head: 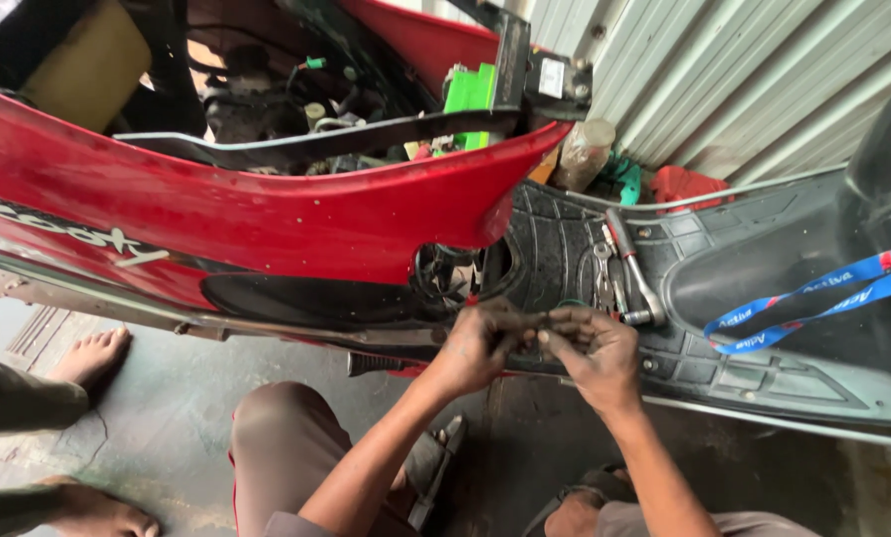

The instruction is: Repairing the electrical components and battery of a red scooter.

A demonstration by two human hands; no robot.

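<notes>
I see both hands meeting at the centre of the head view, just above the edge of the scooter footboard (764, 288). The left hand (480, 343) is curled nearly closed, fingers folded over a small dark part (537, 324) that it pinches at the fingertips. The right hand (596, 350) is likewise curled, thumb and forefinger pressed on the same part from the 3 o'clock side. The fingertips of the two hands touch each other. The part is too small and too covered to identify.

At 1 o'clock from the hands, a ratchet wrench (632, 267) lies on the ribbed black footboard, its head near the right hand, with smaller metal tools (604, 273) just beside it. A blue lanyard (813, 298) lies across the footboard at 3 o'clock, well apart from the hands. The red body panel (266, 209) runs from 9 to 12 o'clock, with a green battery (470, 94) visible in the open compartment above it. Another person's bare foot (92, 356) rests on the floor at 9 o'clock.
</notes>
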